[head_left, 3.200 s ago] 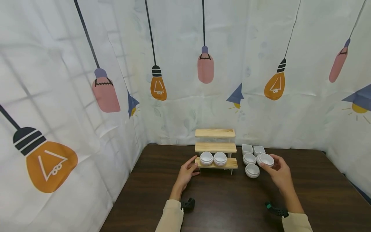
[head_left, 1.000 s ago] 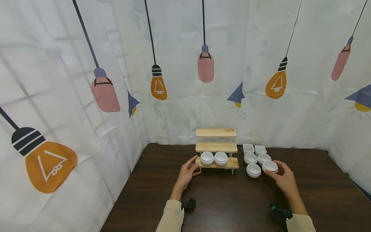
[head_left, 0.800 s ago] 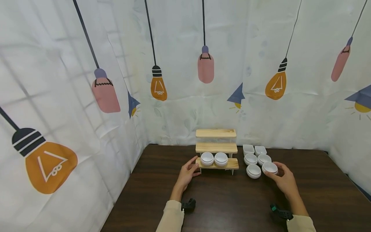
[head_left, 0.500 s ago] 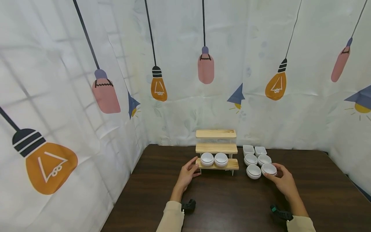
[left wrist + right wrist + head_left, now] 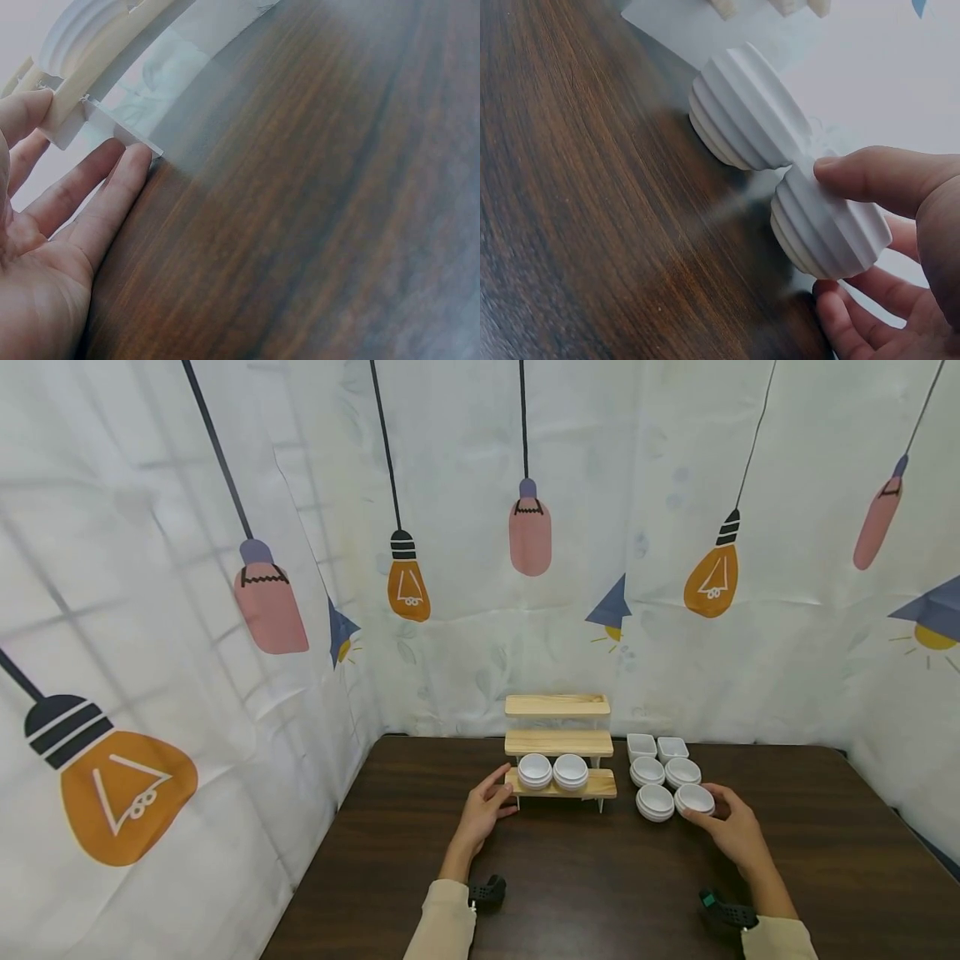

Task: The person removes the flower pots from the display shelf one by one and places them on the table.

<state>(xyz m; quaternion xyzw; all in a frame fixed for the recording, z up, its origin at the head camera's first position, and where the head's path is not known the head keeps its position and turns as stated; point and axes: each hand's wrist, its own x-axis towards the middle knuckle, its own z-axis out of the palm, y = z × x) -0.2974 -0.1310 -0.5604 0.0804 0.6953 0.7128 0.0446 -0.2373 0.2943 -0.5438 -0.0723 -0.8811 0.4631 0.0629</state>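
Note:
My right hand [image 5: 731, 831] pinches a round white ribbed bowl [image 5: 693, 799], thumb on its near side, in the front right of a cluster. In the right wrist view that ribbed bowl [image 5: 832, 221] sits on the table beside a similar round bowl [image 5: 742, 105]; the two appear to touch. Whether each is one bowl or a stack I cannot tell. My left hand [image 5: 480, 814] holds the left end of the lowest shelf of a three-tier wooden stand [image 5: 558, 742]. In the left wrist view the thumb lies on the shelf end [image 5: 67, 105] and fingertips touch its clear leg [image 5: 124, 127].
Two round white bowls [image 5: 552, 772] stand on the lowest shelf. Behind the held bowl are two more round bowls [image 5: 664, 772] and two square white bowls [image 5: 657, 747]. The dark wooden table [image 5: 585, 885] ends at a printed curtain [image 5: 465, 660].
My right hand has brought the held bowl toward the front of the cluster, lowered it and slid it slightly left against its neighbour. My left hand stays at the stand.

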